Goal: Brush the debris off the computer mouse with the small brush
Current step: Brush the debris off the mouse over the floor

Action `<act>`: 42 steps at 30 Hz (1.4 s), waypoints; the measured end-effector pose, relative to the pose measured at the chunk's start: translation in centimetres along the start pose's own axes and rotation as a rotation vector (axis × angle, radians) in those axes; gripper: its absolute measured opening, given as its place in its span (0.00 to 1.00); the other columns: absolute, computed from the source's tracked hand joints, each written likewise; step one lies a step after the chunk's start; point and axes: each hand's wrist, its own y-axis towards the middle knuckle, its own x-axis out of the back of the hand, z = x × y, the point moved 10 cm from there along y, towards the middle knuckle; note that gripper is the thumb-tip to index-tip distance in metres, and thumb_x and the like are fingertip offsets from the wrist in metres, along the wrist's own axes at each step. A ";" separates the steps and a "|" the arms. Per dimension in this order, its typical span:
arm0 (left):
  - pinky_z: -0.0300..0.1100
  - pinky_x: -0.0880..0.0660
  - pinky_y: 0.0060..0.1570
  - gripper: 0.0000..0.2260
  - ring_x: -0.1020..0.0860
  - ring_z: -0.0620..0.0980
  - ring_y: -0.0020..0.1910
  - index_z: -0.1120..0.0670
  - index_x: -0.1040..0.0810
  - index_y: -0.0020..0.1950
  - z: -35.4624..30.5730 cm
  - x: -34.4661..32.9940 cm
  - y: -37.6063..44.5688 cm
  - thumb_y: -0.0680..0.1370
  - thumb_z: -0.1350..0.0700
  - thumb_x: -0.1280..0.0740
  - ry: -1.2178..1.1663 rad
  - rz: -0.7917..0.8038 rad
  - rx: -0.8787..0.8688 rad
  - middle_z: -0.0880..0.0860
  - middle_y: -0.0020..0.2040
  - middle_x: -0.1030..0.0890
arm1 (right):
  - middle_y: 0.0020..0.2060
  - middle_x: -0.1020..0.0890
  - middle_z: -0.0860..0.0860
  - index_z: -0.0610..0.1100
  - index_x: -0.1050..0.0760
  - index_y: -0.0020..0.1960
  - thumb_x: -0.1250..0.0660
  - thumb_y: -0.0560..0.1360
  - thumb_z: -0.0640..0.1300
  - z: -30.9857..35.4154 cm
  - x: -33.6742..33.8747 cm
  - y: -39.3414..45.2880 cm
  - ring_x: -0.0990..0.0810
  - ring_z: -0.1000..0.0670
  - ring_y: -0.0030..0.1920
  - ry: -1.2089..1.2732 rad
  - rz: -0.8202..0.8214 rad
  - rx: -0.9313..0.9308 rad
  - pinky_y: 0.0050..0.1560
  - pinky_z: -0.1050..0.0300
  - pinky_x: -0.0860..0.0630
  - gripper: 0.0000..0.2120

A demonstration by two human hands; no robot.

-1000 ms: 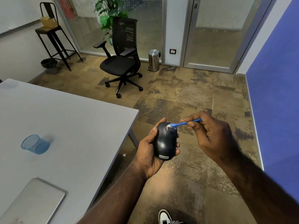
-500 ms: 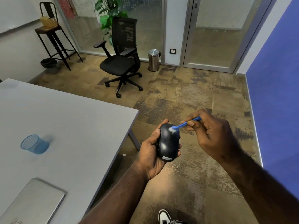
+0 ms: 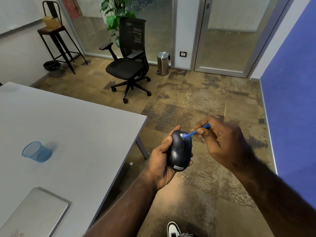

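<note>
Gripping mouse [image 3: 180, 150] lengthwise away: left hand [image 3: 160, 161] | right hand [image 3: 220, 139] pinches brush [image 3: 195, 131], bristles leftward on mouse

Grey rectangular table [image 3: 71, 127] at left. On it: blue mesh cup [image 3: 36, 151] tipped on its side, silver closed laptop [image 3: 34, 214] at near edge, well apart. Mottled brown carpet floor [image 3: 196, 103] carries black wheeled office chair [image 3: 129, 60], steel pedal bin [image 3: 162, 63].
</note>
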 end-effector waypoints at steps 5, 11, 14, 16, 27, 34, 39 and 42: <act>0.52 0.20 0.43 0.18 0.19 0.62 0.45 0.43 0.26 0.68 0.1 0.4 -0.1 0.78 0.47 0.38 -0.004 -0.032 -0.007 0.60 0.60 0.19 | 0.36 0.17 0.51 0.43 0.21 0.49 0.36 0.77 0.40 0.5 -0.5 0.0 0.17 0.50 0.33 0.011 0.048 0.024 0.30 0.54 0.24 0.05; 0.53 0.20 0.44 0.18 0.19 0.61 0.45 0.42 0.26 0.68 0.0 0.2 -0.1 0.78 0.46 0.39 0.023 -0.028 0.000 0.60 0.67 0.24 | 0.35 0.18 0.54 0.44 0.22 0.49 0.38 0.78 0.45 0.8 -0.7 0.0 0.19 0.56 0.33 0.049 0.070 0.028 0.29 0.58 0.24 0.07; 0.53 0.20 0.45 0.18 0.19 0.61 0.46 0.41 0.25 0.67 0.2 0.3 -0.2 0.78 0.46 0.39 0.009 -0.032 0.012 0.60 0.67 0.24 | 0.35 0.18 0.52 0.44 0.22 0.49 0.38 0.78 0.44 0.3 -0.3 0.2 0.18 0.52 0.32 0.005 0.021 0.005 0.29 0.54 0.23 0.07; 0.53 0.20 0.46 0.18 0.19 0.61 0.47 0.41 0.25 0.67 0.3 0.2 -0.3 0.78 0.46 0.39 0.004 -0.030 0.022 0.59 0.68 0.25 | 0.35 0.17 0.50 0.44 0.21 0.49 0.36 0.79 0.40 -0.3 0.4 0.4 0.18 0.52 0.32 -0.025 -0.039 -0.024 0.28 0.54 0.22 0.05; 0.49 0.20 0.36 0.25 0.20 0.58 0.45 0.60 0.24 0.65 1.2 0.5 -0.4 0.74 0.45 0.34 -0.053 -0.122 0.126 0.61 0.51 0.21 | 0.38 0.15 0.50 0.46 0.21 0.51 0.39 0.79 0.46 0.1 -0.3 -0.1 0.15 0.47 0.35 0.087 -0.038 -0.006 0.31 0.48 0.20 0.09; 0.47 0.22 0.34 0.22 0.20 0.59 0.42 0.58 0.19 0.57 1.1 0.6 -0.3 0.74 0.43 0.37 -0.041 -0.134 0.115 0.61 0.48 0.20 | 0.39 0.15 0.54 0.46 0.21 0.53 0.39 0.79 0.46 0.0 -0.7 -0.1 0.17 0.53 0.34 0.073 -0.016 -0.005 0.29 0.55 0.22 0.09; 0.47 0.22 0.36 0.22 0.21 0.57 0.44 0.58 0.21 0.60 1.1 0.8 -0.3 0.78 0.42 0.41 -0.007 -0.155 0.111 0.61 0.49 0.20 | 0.42 0.15 0.51 0.43 0.20 0.51 0.36 0.77 0.41 0.9 -1.6 -0.5 0.18 0.55 0.36 0.122 0.076 0.072 0.32 0.57 0.22 0.07; 0.47 0.24 0.38 0.23 0.21 0.55 0.42 0.58 0.23 0.62 1.2 1.0 -0.3 0.80 0.42 0.44 -0.053 -0.162 0.117 0.59 0.50 0.19 | 0.38 0.16 0.54 0.42 0.19 0.47 0.32 0.74 0.36 1.7 -3.2 -1.8 0.20 0.63 0.36 0.214 0.237 0.103 0.34 0.69 0.27 0.05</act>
